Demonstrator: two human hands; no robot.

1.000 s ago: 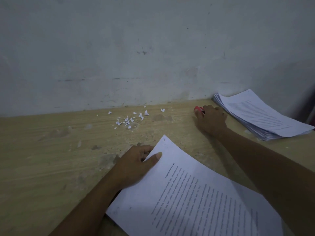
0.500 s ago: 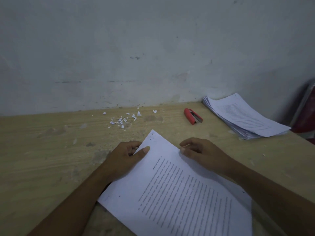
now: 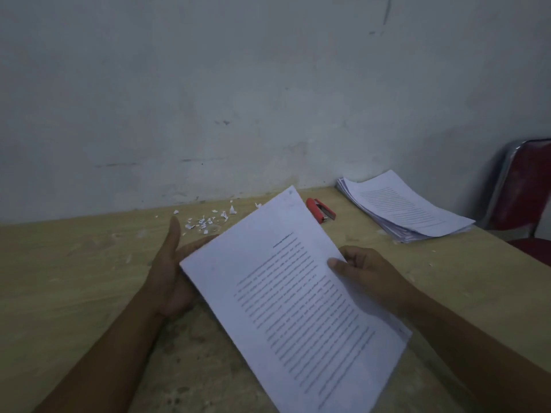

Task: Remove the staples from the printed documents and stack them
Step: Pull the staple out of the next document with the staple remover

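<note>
Here, one document (image 3: 283, 293), left hand (image 3: 170, 275), right hand (image 3: 366, 272).

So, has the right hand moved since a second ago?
Yes. The right hand left the red tool by the wall and came back toward the person; it now pinches the right edge of the document.

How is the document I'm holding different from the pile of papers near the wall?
The document is lifted and tilted, the right hand pinching its edge, the left hand under it; the pile lies flat on the table. The document is thin; the pile is thicker, edges fanned. Both are white printed pages.
</note>
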